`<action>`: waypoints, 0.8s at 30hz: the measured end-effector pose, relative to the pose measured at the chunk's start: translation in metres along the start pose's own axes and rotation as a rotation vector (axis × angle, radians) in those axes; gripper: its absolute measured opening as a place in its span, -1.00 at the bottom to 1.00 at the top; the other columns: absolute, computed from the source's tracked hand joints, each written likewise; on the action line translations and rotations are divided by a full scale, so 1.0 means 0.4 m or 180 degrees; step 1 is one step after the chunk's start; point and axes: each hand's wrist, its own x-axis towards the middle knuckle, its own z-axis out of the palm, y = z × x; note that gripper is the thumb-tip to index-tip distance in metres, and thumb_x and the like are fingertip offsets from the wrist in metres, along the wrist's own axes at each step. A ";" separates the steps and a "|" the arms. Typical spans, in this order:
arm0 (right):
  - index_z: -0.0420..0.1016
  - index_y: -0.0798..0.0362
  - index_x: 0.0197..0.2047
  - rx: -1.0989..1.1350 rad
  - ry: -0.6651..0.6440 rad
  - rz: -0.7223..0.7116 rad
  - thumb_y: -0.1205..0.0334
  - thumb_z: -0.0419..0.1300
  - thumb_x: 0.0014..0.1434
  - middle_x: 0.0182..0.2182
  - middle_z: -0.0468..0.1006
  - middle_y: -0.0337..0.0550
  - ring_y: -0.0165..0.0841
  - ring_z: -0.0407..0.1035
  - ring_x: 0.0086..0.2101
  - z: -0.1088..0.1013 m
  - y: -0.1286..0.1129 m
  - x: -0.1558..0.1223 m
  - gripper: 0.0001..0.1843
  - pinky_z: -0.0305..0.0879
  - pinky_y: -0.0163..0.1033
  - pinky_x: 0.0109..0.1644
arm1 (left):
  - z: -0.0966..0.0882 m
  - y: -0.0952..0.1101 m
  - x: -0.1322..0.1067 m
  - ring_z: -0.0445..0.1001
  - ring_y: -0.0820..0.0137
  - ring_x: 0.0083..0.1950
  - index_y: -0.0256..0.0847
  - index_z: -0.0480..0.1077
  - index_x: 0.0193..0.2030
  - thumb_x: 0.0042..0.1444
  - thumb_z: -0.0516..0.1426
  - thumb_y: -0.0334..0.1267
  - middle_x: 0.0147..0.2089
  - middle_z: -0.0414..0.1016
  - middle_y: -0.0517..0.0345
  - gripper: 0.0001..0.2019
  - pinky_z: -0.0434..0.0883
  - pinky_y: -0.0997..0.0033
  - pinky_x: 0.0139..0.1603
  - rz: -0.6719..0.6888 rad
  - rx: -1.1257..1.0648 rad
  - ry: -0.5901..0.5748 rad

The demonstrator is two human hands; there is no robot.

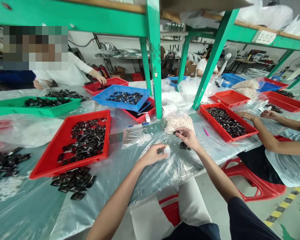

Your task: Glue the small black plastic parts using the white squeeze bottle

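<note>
My left hand is curled round a small white bottle and a small dark piece, just above the plastic-covered table. My right hand reaches further out and pinches a small black part at the edge of a bag of whitish pieces. A couple of loose black parts lie under my right wrist. To the left, a red tray holds several black parts, and more black parts lie in a pile in front of it.
A green post rises just beyond my hands. A person on the right rests both arms by another red tray of black parts. Blue and green trays stand further back. A red stool sits below.
</note>
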 end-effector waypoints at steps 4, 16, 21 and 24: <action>0.62 0.07 -0.11 0.1015 -0.0402 0.0049 -0.13 0.40 0.06 -0.53 0.44 -0.29 -0.47 0.16 -0.57 0.077 -0.022 0.098 -0.52 0.09 -0.31 -0.49 | -0.010 0.008 0.003 0.40 0.38 -0.32 -0.21 0.60 -0.09 0.11 0.31 0.01 -0.20 0.60 0.09 -0.64 0.29 0.40 -0.32 -0.0073 0.0022 0.0279; 0.51 0.02 -0.15 0.1880 -0.0587 0.0581 -0.28 0.45 -0.09 -0.55 0.47 -0.33 -0.50 0.18 -0.62 0.180 0.027 0.155 -0.38 0.00 -0.33 -0.57 | -0.044 -0.019 0.015 0.54 0.27 -0.17 -0.20 0.48 -0.16 0.02 0.34 0.19 -0.18 0.59 0.03 -0.51 0.42 0.34 -0.15 -0.0187 -0.0927 0.1579; 0.43 -0.03 -0.09 0.1771 -0.0709 0.0549 -0.28 0.43 -0.04 -0.43 0.58 -0.25 -0.45 0.26 -0.57 0.156 0.031 0.141 -0.38 0.05 -0.32 -0.57 | -0.057 -0.033 0.019 0.58 0.23 -0.12 -0.21 0.50 -0.05 0.01 0.32 0.27 -0.14 0.61 0.00 -0.41 0.47 0.32 -0.12 -0.0328 -0.1266 0.1883; 0.41 -0.04 -0.06 0.1751 -0.0656 0.0557 -0.29 0.42 -0.03 -0.38 0.59 -0.23 -0.44 0.28 -0.54 0.155 0.032 0.142 -0.36 0.07 -0.31 -0.56 | -0.065 -0.042 0.021 0.57 0.27 -0.21 -0.19 0.50 0.01 0.04 0.29 0.29 -0.18 0.61 0.04 -0.39 0.48 0.35 -0.25 -0.0427 -0.1311 0.2002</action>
